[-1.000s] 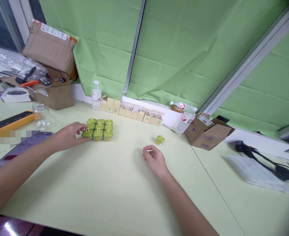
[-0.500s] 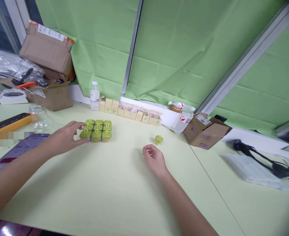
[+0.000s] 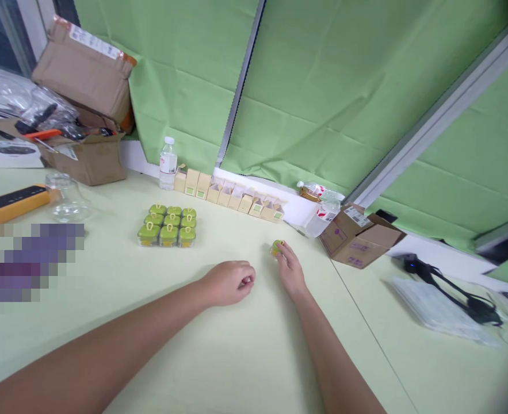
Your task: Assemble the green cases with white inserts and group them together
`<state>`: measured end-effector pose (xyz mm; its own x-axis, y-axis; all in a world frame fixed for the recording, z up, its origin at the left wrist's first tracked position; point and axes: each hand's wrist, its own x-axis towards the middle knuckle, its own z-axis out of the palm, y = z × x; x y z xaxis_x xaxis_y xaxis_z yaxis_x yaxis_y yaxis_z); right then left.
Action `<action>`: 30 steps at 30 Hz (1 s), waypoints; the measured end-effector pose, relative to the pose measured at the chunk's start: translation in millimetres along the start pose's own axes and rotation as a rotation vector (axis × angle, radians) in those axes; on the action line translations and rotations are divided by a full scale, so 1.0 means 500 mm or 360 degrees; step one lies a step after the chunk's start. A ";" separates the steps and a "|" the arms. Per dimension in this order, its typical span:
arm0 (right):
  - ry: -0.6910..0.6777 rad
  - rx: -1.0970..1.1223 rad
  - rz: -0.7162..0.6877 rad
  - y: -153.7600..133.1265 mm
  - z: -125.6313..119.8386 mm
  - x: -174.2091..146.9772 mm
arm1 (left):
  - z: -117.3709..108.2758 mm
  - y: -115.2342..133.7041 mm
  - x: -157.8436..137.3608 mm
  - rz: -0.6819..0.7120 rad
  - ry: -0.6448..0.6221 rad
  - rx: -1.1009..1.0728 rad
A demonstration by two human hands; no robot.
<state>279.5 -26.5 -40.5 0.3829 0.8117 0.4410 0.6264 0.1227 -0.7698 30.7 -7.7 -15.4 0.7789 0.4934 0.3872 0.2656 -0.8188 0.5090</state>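
Observation:
My right hand (image 3: 291, 271) reaches to a small clear container with a green lid (image 3: 275, 248), its fingers closed on the far right side of it. The container stands on the table, partly hidden by the fingertips. Left of it, my left hand (image 3: 228, 283) hovers low over the table with its fingers curled in, and nothing shows in them. Several matching green-lidded containers (image 3: 168, 233) sit packed together in a square block, in rows of three, farther left and apart from both hands.
A row of small open cream boxes (image 3: 232, 195) lines the back edge beside a water bottle (image 3: 168, 163). Cardboard boxes stand at left (image 3: 85, 164) and right (image 3: 357, 238). Bottles (image 3: 323, 215) lie near the right box. A power strip (image 3: 14, 204) rests at far left.
My left hand has left the block of containers, moved right and curled up. My right hand has moved forward onto the single container. The block's left front container now sits in line.

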 end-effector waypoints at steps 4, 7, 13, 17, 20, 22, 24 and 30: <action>-0.0015 0.0017 -0.0068 -0.041 0.006 -0.022 | 0.000 -0.026 -0.019 0.0034 0.0134 -0.0057; -0.0165 0.0133 -0.0162 -0.098 0.024 -0.057 | -0.009 -0.044 -0.017 -0.0127 0.0343 -0.0208; -0.0441 0.0332 -0.0190 -0.177 0.058 -0.110 | -0.001 -0.052 0.000 -0.0203 0.0449 -0.0347; -0.0361 0.0488 -0.0036 -0.176 0.065 -0.113 | -0.002 -0.045 0.004 -0.0237 0.0487 -0.0315; -0.0276 0.0684 0.0219 -0.173 0.069 -0.111 | -0.005 -0.043 0.004 -0.0244 0.0458 -0.0288; -0.0179 0.0810 0.0362 -0.176 0.067 -0.108 | -0.004 -0.046 0.003 -0.0228 0.0439 -0.0245; -0.0047 0.0955 0.0490 -0.178 0.058 -0.102 | -0.002 -0.054 0.002 -0.0262 0.0434 -0.0205; -0.0184 0.1324 0.0760 -0.177 0.029 -0.086 | 0.005 -0.090 0.003 -0.0472 0.0493 -0.0016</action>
<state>197.6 -64.0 2.2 0.3753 0.9268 -0.0171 -0.2766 0.0943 -0.9563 21.4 29.2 -39.8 0.4615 0.7732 0.4349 0.4456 -0.6260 0.6400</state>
